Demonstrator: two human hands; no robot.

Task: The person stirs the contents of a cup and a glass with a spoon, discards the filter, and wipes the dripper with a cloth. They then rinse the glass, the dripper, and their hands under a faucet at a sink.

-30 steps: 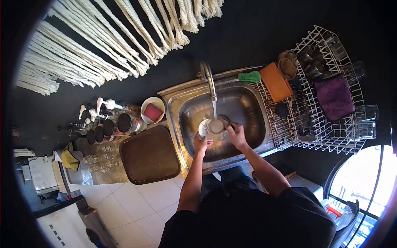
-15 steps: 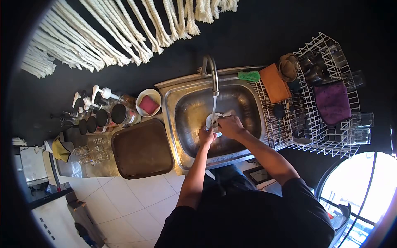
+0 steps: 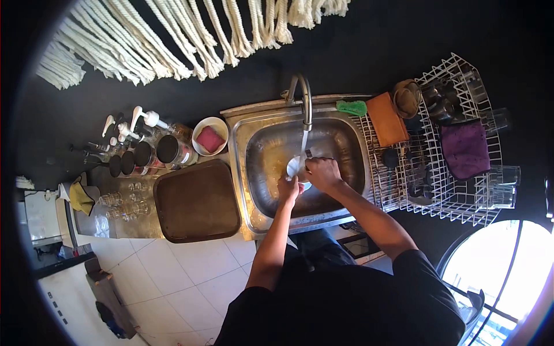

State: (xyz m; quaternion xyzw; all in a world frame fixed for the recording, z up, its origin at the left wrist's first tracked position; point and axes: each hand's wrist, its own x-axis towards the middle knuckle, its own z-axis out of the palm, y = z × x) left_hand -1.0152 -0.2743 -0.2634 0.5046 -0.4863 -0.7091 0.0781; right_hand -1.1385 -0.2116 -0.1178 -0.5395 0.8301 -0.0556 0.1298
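Over the steel sink basin (image 3: 271,196), my left hand (image 3: 289,189) grips a small white dish (image 3: 295,167) from its lower edge. Water runs from the curved faucet (image 3: 307,109) straight down onto the dish. My right hand (image 3: 324,174) is closed close against the dish's right side. A small dark piece (image 3: 308,153) shows by its fingers; I cannot tell what it belongs to.
Left of the sink lie a brown tray (image 3: 197,202), a white bowl (image 3: 214,128) with a red sponge (image 3: 210,139), and several jars (image 3: 168,149) and pump bottles. At right stand a white wire rack (image 3: 456,199), an orange cloth (image 3: 387,120), a purple cloth (image 3: 465,150) and a green sponge (image 3: 351,108).
The white dish now shows more of its white surface under the water. My right hand has turned slightly, and the pale greyish thing by its fingers no longer shows. The view has shifted a little.
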